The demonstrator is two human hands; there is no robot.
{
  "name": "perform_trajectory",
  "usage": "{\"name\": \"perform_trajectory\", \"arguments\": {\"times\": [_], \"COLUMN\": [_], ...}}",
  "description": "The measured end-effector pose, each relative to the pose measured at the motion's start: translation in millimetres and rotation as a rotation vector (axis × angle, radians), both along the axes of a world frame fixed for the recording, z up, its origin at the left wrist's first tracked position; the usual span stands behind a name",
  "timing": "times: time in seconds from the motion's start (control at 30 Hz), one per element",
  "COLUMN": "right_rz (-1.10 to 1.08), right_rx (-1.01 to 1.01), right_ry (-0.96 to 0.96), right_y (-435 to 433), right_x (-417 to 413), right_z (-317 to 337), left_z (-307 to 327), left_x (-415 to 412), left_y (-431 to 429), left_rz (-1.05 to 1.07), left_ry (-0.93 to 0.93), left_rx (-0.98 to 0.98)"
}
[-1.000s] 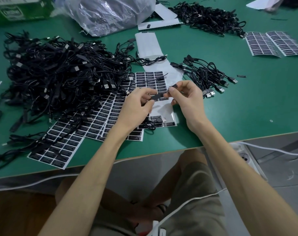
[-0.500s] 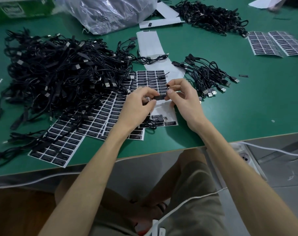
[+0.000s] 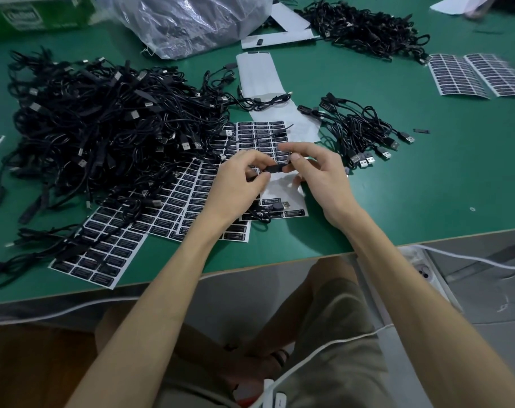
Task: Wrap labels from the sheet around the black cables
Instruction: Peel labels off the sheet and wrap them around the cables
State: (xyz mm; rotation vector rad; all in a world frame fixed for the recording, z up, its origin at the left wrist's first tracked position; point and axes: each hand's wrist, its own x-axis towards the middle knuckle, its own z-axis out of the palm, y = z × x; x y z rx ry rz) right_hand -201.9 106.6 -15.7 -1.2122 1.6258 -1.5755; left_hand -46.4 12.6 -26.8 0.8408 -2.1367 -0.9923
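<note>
Mid-wrap: left hand and right hand both pinch one black cable just above the label sheet, probably smoothing a label round it; next likely drop it on the small bunch right of the sheet and pull another from the big pile on its left.

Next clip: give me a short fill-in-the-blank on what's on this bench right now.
1. The table top is ____.
2. The large cable pile lies on the person's ____ side.
3. The left hand and right hand pinch one ____ cable piece over the label sheet.
Missing words: green; left; black.
</note>
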Motion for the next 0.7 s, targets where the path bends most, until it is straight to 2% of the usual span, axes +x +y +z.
{"name": "perform_trajectory", "arguments": {"times": [0.2, 0.5, 0.7], "right_rz": [0.002, -0.023, -0.112], "right_rx": [-0.012, -0.004, 0.009], "right_ry": [-0.025, 0.045, 0.143], "right_y": [1.0, 2.6, 1.6], "right_x": [-0.7, 1.7, 9.1], "right_z": [1.4, 2.0, 3.5], "left_z": [0.3, -1.3, 0.1], "left_x": [0.1, -0.3, -1.7], "left_y": [-0.3, 0.3, 7.1], "left_rz": [0.003, 0.031, 0.063], "left_ry": [-0.003, -0.002, -0.054], "left_rx": [-0.004, 0.012, -0.142]}}
